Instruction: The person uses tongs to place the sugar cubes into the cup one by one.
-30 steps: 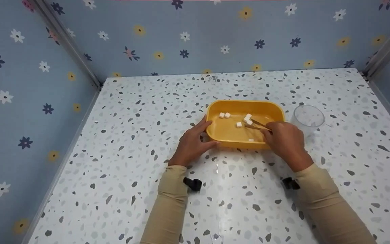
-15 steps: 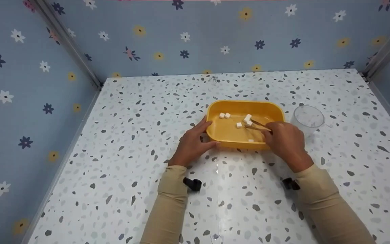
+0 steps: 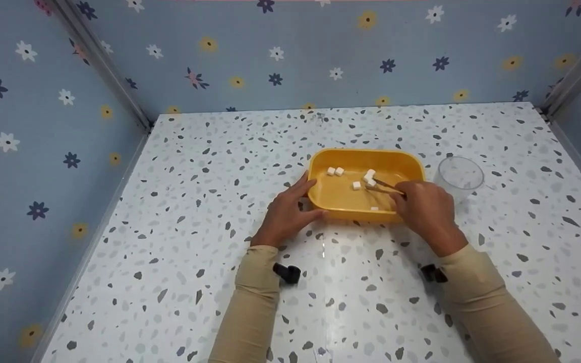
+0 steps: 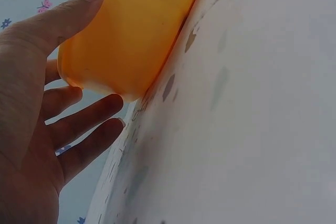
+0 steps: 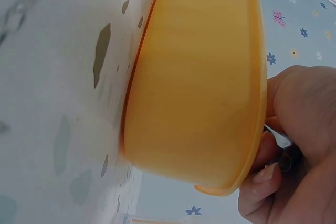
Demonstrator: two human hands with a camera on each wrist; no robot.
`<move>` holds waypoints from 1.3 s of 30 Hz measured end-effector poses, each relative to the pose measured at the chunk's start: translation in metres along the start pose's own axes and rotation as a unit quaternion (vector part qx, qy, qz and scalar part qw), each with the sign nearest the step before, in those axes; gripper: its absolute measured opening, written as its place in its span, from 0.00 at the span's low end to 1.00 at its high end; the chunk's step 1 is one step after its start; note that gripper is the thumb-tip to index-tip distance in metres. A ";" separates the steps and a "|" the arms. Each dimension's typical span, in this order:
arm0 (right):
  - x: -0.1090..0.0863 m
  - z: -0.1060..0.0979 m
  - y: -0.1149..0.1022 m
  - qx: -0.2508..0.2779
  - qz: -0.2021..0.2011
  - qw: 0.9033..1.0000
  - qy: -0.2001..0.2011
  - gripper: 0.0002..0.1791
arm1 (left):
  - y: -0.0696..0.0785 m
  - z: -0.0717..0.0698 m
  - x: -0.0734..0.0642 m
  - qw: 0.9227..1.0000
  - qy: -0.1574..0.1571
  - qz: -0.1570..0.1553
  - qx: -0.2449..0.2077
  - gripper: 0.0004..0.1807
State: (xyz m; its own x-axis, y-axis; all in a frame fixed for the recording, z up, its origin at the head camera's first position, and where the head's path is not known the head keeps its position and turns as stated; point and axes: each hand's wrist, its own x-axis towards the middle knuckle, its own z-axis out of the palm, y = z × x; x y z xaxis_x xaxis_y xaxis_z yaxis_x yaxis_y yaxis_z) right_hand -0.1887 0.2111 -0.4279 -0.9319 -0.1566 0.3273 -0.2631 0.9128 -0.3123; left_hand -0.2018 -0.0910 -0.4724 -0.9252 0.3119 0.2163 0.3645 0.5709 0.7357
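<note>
and my right hand [image 3: 425,212] pinches the tweezers [image 3: 383,190], tips right at the white cubes [image 3: 369,175]; my left hand [image 3: 288,212], fingers spread, grips the yellow tub [image 3: 338,195]!

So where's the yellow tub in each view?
Head: tub just right of centre.
Left wrist: tub upper left, cut by the top edge.
Right wrist: tub central, cut by the top edge.
Shared landmark: the speckled table under it.

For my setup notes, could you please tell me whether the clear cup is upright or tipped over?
Upright: in the head view, the clear cup stands with its round rim facing up, beside the yellow tub.
</note>
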 end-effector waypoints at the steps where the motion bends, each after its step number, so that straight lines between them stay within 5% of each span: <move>1: 0.000 0.000 0.000 -0.001 -0.001 1.000 0.001 0.08 | 0.000 0.000 0.000 1.000 0.000 0.000 0.000 0.43; 39: 0.000 0.003 0.000 -0.003 -0.008 1.000 0.016 0.07 | 0.000 0.000 -0.001 1.000 -0.001 -0.004 0.004 0.43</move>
State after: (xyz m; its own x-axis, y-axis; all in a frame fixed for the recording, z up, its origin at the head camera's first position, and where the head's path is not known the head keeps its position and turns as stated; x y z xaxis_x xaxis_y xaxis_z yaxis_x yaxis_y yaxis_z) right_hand -0.1892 0.2101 -0.4309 -0.9186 -0.1597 0.3614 -0.2771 0.9123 -0.3014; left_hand -0.2013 -0.0914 -0.4729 -0.9279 0.3085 0.2092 0.3577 0.5793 0.7324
